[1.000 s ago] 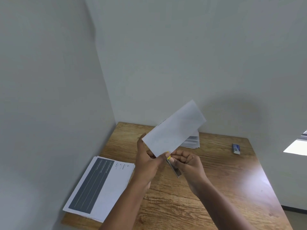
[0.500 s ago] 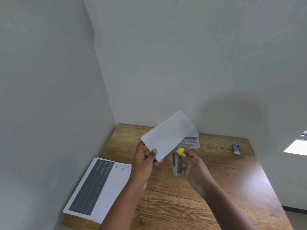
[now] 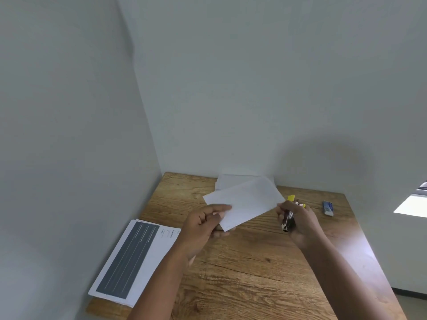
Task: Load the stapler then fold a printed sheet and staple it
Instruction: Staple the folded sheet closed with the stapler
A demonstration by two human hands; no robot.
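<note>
My left hand (image 3: 203, 225) pinches the near left corner of a folded white sheet (image 3: 245, 204), held low over the wooden table (image 3: 242, 273). To the right of the sheet, my right hand (image 3: 300, 222) grips a small stapler (image 3: 291, 215) with a yellow tip and a metal body. The stapler is clear of the paper's right edge. My fingers hide most of the stapler.
A stack of printed sheets (image 3: 131, 262) with a dark block lies at the table's left edge. More folded white papers (image 3: 231, 181) lie against the back wall. A small blue and white box (image 3: 328, 207) sits at the far right. Walls close off the left and back sides.
The stapler has come off the sheet and moved right with my right hand. My left hand has lowered the folded sheet and tilted it flatter toward the table.
</note>
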